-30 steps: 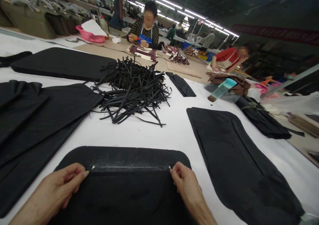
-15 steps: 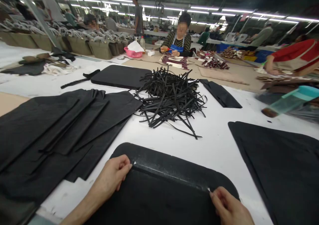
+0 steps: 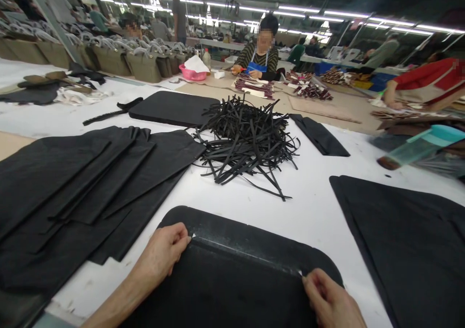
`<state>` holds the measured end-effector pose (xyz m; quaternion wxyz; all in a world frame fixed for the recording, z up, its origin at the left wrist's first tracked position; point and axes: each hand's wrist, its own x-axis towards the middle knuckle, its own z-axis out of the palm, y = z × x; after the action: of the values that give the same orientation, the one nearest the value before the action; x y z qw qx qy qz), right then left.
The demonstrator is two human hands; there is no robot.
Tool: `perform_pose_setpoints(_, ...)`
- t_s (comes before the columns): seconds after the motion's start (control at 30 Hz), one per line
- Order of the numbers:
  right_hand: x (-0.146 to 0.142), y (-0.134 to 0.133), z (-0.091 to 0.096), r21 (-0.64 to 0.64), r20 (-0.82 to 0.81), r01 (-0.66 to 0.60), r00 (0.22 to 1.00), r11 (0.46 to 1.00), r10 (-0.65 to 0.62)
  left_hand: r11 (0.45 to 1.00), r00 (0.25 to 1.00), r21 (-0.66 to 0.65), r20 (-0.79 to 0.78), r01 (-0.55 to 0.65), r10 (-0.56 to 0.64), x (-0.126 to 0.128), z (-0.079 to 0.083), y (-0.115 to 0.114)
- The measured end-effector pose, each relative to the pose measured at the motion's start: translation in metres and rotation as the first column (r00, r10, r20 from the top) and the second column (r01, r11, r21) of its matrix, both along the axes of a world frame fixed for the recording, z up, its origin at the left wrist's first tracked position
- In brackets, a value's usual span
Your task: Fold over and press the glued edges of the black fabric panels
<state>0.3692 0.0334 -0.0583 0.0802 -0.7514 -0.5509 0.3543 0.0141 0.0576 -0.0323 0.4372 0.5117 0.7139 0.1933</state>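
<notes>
Far L: fanned stack of black sheets (image 3: 109,187) on the white tabletop (image 3: 308,192), its edge near the L forearm; a sleeve or elbow swinging out could prob. drag the top sheets askew.

L hand (image 3: 165,248): thumb + fingertip pinched tight on the black panel (image 3: 225,289), right by the L white tip (image 3: 193,235). If that pinch slips, this end of the pale line (image 3: 250,255) cd go crooked.

Panel itself is front & centre, btwn both hands, flat-ish, rounded far corners on the table, near end out of frame. The band along the line looks whitish/scuffed; if that's tacky (can't tell), a wrong touch might stick or mark. Uneven pull L vs R wd likely pucker the middle, as no finger supports it there.

Beyond the panel, heap of black strips (image 3: 247,134), tangled, apart from it; a loose end nearest the panel cd get caught under if the panel's pushed fwd.

R hand (image 3: 329,299): fingertips closed on the panel by the R white tip (image 3: 300,273), partly covering it, so misalignment there is harder to spot.

Far R: more black panels (image 3: 407,231), near the R hand; a wide elbow might shove them.
</notes>
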Motion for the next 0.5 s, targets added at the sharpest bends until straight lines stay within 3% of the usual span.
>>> perform_pose_setpoints(0.23, -0.005, 0.0, 0.003, 0.058, -0.004, 0.041, 0.999, 0.997, -0.04, 0.991, 0.97, 0.068, -0.221, 0.114, -0.096, -0.004, 0.006, -0.002)
perform_pose_setpoints(0.37, -0.01, 0.0, 0.007, 0.117, 0.012, 0.062, 0.998, 0.991, -0.063, 0.972, 0.85, 0.07, -0.503, 0.222, -0.158, 0.004, 0.009, -0.007)
perform_pose_setpoints(0.43, -0.014, 0.0, 0.01, 0.154, 0.03, 0.068, 0.997, 0.986, -0.074, 0.927, 0.757, 0.133, -0.623, 0.351, -0.197, 0.008, 0.006, -0.01)
perform_pose_setpoints(0.5, -0.018, 0.0, 0.013, 0.164, 0.036, 0.084, 0.995, 0.983, -0.091, 0.813, 0.687, 0.255, -0.691, 0.524, -0.226, 0.01, 0.001, -0.013)
